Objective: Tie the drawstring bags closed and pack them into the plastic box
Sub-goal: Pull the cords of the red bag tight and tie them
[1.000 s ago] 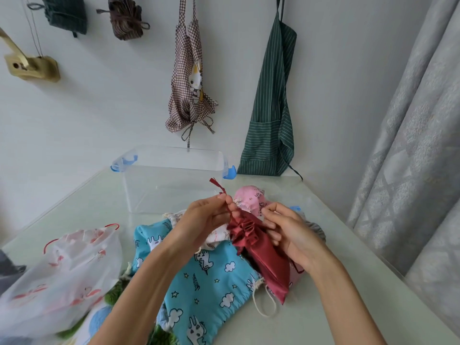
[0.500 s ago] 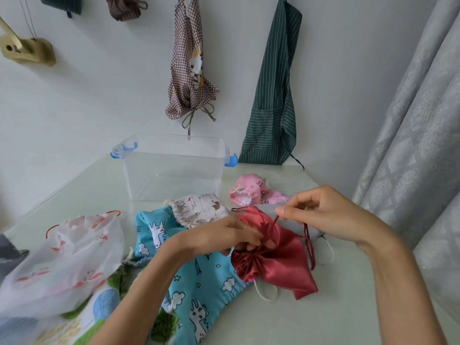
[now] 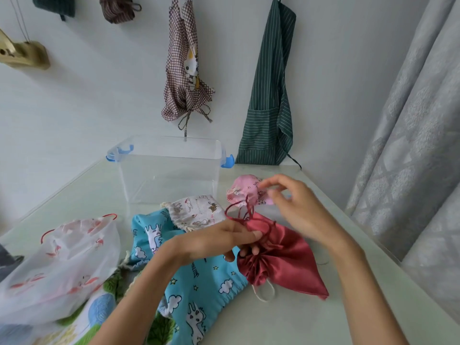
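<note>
aprons hang on a pale wall behind the table (image 3: 286, 319), where the left hand (image 3: 219, 242) keeps its grip pinched on the gathered neck of the red drawstring bag (image 3: 286, 260). the right hand (image 3: 296, 207), which drew the red cord (image 3: 245, 215) taut half a second ago, now hovers blurred with loose fingers, apparently holding nothing. tying looks unfinished; nothing yet sits in the plastic box (image 3: 169, 170) behind.

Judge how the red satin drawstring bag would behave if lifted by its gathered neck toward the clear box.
The red satin bag would probably flop: it lies flat and creased on the table, so it looks empty and light. Its sheen suggests slippery cloth, so the left hand pinching the gathered neck seems wise. The loose cord may dangle and snag.
</note>
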Available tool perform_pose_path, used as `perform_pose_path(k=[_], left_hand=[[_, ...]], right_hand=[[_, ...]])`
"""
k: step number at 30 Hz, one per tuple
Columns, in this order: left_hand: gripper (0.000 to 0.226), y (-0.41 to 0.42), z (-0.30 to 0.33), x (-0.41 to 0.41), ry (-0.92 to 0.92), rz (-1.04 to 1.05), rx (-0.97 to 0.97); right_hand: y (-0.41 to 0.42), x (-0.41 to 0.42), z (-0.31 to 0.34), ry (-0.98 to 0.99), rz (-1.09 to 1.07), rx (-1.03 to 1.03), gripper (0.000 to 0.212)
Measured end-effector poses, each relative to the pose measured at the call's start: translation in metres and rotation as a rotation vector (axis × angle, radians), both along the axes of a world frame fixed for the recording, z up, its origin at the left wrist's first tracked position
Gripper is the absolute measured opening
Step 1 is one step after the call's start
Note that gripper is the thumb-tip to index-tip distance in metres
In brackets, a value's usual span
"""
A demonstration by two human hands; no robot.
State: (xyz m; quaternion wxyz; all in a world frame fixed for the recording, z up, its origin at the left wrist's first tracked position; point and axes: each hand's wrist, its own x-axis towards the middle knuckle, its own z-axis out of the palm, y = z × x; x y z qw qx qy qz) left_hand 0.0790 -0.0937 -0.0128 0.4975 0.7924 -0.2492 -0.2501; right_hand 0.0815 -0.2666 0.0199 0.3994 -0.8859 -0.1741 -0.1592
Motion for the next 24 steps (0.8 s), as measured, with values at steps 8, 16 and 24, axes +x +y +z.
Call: perform_pose_path(k=[8, 16, 24], left_hand=[[0.038, 0.009, 0.006, 0.004, 0.056, -0.001, -0.185], [0.032, 0.023, -0.004, 0.020, 0.303, 0.166, -0.363], [0.031, 0.024, -0.004, 0.022, 0.367, 0.296, -0.504]], right_hand=[[-0.016, -0.011, 0.001, 0.218, 0.193, -0.370, 0.038], [-0.020, -0.009, 0.004, 0.102, 0.051, -0.063, 0.010], [-0.021, -0.023, 0.016, 0.253, 0.219, -0.134, 0.013]])
